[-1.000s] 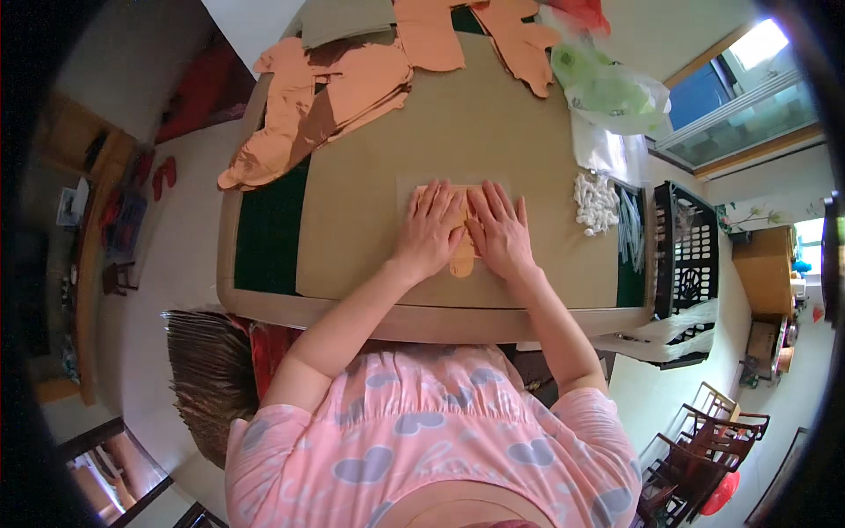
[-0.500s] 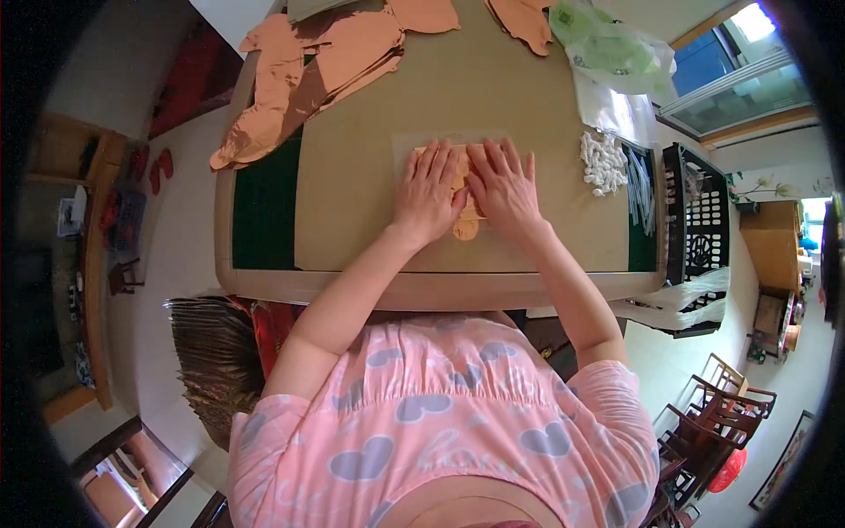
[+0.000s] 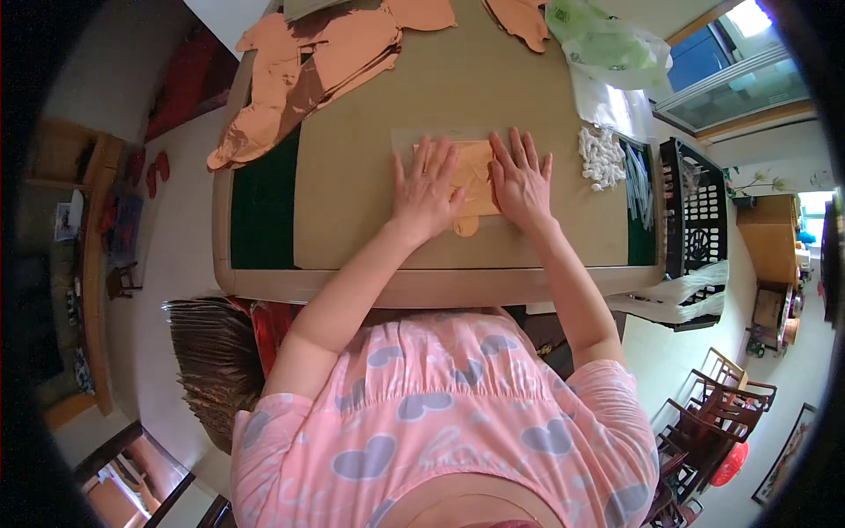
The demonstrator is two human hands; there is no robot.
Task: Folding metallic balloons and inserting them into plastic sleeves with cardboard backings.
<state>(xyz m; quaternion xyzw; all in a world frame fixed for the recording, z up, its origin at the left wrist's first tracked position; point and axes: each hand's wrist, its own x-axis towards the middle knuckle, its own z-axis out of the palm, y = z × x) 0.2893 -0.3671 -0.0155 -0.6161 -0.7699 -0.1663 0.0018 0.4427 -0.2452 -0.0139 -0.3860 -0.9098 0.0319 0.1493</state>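
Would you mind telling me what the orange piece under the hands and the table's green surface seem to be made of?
The orange piece looks like thin, matte leather or faux leather: it lies flat and limp under the left hand and right hand. The green surface looks like felt, being dull and without shine, though that is uncertain.

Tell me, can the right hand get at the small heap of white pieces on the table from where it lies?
Probably yes: the right hand lies flat beside the white heap, with only bare tabletop between.

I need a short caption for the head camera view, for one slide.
Left hand and right hand press flat on an orange cut-out on a tan table.
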